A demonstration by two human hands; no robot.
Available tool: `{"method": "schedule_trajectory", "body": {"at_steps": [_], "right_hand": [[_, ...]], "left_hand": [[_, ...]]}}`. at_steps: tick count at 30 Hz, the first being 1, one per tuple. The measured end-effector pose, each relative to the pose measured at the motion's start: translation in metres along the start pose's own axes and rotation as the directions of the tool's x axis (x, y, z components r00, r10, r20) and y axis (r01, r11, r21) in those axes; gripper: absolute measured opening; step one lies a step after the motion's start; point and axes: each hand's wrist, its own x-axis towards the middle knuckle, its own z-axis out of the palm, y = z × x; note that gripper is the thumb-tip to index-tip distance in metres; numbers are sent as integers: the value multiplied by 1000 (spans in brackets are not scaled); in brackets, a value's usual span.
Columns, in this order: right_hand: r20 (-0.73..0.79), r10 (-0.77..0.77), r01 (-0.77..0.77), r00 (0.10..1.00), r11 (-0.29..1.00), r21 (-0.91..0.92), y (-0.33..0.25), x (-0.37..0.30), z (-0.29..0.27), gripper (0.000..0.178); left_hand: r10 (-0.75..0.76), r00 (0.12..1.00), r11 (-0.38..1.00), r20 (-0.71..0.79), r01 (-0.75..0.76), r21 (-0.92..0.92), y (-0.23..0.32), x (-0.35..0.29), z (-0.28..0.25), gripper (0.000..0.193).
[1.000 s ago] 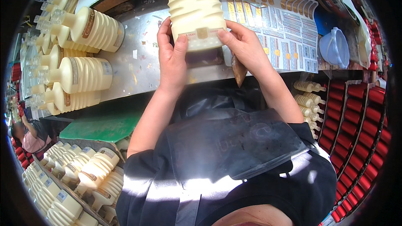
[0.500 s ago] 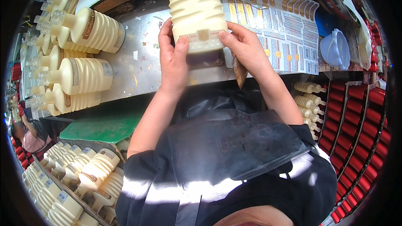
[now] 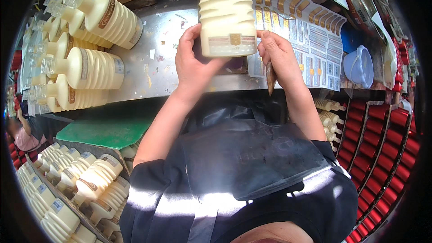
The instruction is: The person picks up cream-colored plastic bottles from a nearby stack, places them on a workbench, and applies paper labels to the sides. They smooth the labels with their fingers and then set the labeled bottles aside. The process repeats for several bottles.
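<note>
A cream-coloured ribbed bottle (image 3: 226,15) stands in front of me over the metal worktable, with a gold band high up and a pale label with a gold emblem low down. My left hand (image 3: 194,60) is against its left side, fingers behind it and the slightly blurred thumb under its lower edge. Just right of the bottle, my right hand (image 3: 281,56) is closed, thumb and fingertips together. A brown pointed tool (image 3: 271,81) sticks out of its palm toward me; its other end is hidden. Beneath this hand lies a sheet of gold and silver stickers (image 3: 310,31).
Several similar bottles (image 3: 96,69) lie on their sides at the table's left. A light-blue bucket (image 3: 358,66) stands at the right. Crates of cream bottles (image 3: 96,177) are at lower left, near a green board (image 3: 103,128). Red cylinders (image 3: 375,153) fill racks at right. Another person (image 3: 27,135) is far left.
My right thumb has come off the bottle's label, and that hand has closed and moved slightly right. The left thumb has dropped from the bottle's front to its lower edge.
</note>
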Motion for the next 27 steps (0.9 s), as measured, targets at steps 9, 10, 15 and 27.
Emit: {"method": "schedule_trajectory", "body": {"at_steps": [9, 10, 15, 27], "right_hand": [[25, 82, -84, 996, 988, 132, 14, 9, 3, 39], [32, 82, -86, 996, 987, 135, 14, 10, 3, 36], [43, 77, -81, 996, 991, 104, -2, 7, 0, 33], [77, -86, 89, 993, 995, -36, -29, -15, 0, 39]], "left_hand": [[440, 897, 787, -54, -356, 503, 13, 8, -2, 83], [440, 896, 788, -56, -356, 502, 13, 9, -2, 83], [359, 932, 815, -37, -295, 499, 8, 6, -7, 84], [-118, 993, 960, 32, 122, -253, -2, 0, -10, 81]]}}
